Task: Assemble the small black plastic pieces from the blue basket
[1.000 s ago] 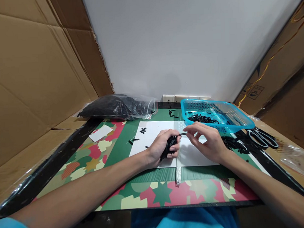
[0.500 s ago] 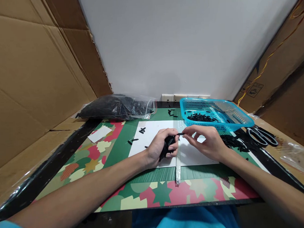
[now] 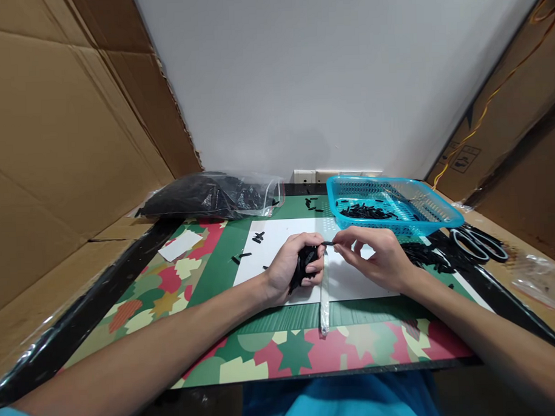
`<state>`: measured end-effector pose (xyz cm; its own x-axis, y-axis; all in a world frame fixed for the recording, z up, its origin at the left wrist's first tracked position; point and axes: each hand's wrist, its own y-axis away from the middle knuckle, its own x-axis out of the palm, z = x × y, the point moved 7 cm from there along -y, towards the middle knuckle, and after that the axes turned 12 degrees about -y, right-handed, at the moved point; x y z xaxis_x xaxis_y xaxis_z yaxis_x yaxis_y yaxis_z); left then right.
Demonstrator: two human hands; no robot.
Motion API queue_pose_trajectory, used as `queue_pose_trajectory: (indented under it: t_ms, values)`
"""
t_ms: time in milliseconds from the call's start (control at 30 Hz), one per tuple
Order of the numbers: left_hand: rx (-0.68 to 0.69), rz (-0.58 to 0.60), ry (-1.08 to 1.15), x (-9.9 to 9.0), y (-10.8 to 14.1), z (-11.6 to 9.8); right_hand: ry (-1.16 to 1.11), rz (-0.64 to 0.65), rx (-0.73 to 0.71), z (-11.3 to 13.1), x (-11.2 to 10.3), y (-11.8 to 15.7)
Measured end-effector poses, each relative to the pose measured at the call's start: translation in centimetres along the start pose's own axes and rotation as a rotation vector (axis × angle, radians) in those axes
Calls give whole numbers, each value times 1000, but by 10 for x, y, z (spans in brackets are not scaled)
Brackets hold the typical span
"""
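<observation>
My left hand [image 3: 282, 265] is closed around a clump of small black pieces [image 3: 301, 269] above a white sheet of paper [image 3: 353, 289]. One slim black piece [image 3: 328, 243] spans the gap between my two hands. Its right end is pinched by the thumb and fingertips of my right hand [image 3: 379, 253], while its left end meets the thumb and forefinger of my left. What exactly these pieces are is too small to make out. Below the hands, a narrow strip in clear wrapping [image 3: 325, 315] lies across the paper and the patterned mat [image 3: 247, 371].
A blue plastic basket [image 3: 396, 228] with black pieces [image 3: 368, 212] stands at the back right. Beside it are a black pile [image 3: 427, 257] and scissors [image 3: 470, 244]. At the back left lies a filled zip bag [image 3: 204, 195]. Loose pieces [image 3: 258, 237] dot the paper. Cardboard [image 3: 65, 136] walls the left side.
The view has shifted very slightly. Both hands keep the same hold, with the slim black piece still between them.
</observation>
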<state>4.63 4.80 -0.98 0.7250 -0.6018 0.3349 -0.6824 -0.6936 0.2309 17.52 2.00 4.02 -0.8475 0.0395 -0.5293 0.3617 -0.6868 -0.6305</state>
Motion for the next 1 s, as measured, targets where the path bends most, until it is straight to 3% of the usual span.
queue_pose_trajectory:
  t_ms: [300,567,700,867,1000]
  values:
    - [-11,3,-20,1,1,0,2,18,14,0,1,-1]
    - [84,-56,-40,-6,-1,-3,-54,101,40,-7,7,0]
    - [96,-52,2,-6,0,-4,13,211,26,-11,15,1]
    - [106,-40,4,-5,0,-6,54,449,-54,-4,31,0]
    - [101,-37,-15,-5,0,-6,-8,493,-20,-3,31,-1]
